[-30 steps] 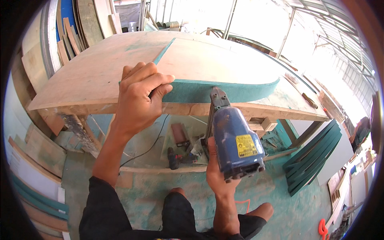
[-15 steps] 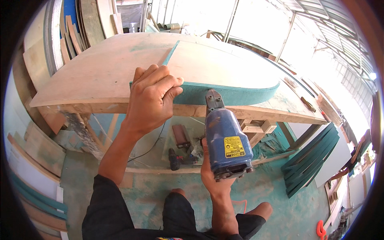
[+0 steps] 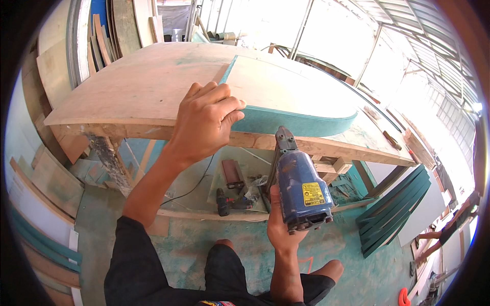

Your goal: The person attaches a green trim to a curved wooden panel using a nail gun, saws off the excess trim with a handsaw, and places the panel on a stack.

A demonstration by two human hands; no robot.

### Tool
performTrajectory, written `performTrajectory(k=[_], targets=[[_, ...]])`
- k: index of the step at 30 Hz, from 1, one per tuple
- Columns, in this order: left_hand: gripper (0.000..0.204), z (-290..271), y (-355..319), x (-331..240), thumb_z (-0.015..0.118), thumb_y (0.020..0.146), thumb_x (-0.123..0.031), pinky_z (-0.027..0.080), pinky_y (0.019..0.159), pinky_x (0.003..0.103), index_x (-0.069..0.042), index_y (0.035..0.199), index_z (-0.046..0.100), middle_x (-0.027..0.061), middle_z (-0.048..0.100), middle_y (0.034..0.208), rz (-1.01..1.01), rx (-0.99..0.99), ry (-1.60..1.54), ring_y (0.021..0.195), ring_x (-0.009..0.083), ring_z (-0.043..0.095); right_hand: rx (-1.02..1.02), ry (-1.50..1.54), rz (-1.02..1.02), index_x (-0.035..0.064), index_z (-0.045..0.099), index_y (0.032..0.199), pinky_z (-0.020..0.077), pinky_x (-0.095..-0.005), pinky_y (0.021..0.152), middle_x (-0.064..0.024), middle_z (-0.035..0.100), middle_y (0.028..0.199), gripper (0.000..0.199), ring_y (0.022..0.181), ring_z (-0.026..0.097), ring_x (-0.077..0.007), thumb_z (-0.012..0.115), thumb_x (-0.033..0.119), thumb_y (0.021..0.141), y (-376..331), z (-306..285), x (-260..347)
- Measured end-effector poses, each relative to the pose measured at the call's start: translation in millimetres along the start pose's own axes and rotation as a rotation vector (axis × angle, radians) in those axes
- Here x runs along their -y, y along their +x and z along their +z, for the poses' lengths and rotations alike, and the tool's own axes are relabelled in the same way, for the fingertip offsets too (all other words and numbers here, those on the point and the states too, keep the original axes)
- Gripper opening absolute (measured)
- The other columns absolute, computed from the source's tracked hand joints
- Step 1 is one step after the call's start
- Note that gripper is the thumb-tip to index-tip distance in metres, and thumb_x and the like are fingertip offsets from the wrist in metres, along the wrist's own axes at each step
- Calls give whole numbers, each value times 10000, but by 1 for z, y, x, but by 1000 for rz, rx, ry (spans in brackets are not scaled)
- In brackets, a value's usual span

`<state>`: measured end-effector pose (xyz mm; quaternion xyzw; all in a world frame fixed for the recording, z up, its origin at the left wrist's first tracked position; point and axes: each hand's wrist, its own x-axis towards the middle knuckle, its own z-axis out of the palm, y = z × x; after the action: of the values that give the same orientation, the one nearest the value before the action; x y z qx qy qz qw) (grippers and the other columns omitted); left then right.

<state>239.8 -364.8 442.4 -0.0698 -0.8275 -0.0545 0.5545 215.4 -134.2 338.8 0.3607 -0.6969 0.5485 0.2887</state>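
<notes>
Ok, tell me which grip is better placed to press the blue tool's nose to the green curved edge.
Right, I'd judge. The right grip holds the blue tool, nose toward the green curved edge; the left grip is busy holding that edge's left part.

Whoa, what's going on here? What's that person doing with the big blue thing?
The person's left hand holds a green-edged curved piece near its left corner, on a wooden table. Their right hand grips a blue power tool. Its nose points up near the green edge; whether it touches is hard to tell. A drill lies below the table.
</notes>
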Motion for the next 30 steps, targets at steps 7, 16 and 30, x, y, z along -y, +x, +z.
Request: performTrajectory(k=[7, 16, 30], targets=[[235, -38, 13, 14, 805, 812, -173, 471, 878, 336, -74, 1023, 781, 79, 746, 1006, -113, 277, 34, 902, 242, 664, 28, -186, -61, -9, 682, 1108, 512, -328, 817, -83, 714, 1026, 272, 891, 657, -194, 789, 148, 913, -9, -13, -14], [322, -34, -1, 64, 839, 820, -248, 490, 1038, 372, -24, 1044, 782, 133, 759, 1073, -205, 291, -479, 1141, 265, 686, 140, -138, -201, 1, 701, 1078, 513, -338, 781, -92, 725, 989, 223, 853, 670, -224, 784, 100, 897, 2, 2, 1], [243, -23, -12, 75, 832, 829, -208, 502, 1031, 377, -34, 992, 790, 126, 762, 1038, -195, 186, -584, 1113, 263, 697, 140, 23, -100, 10, 724, 1041, 514, -315, 776, -66, 740, 961, 161, 838, 680, -183, 762, 35, 887, 8, 32, 0]])
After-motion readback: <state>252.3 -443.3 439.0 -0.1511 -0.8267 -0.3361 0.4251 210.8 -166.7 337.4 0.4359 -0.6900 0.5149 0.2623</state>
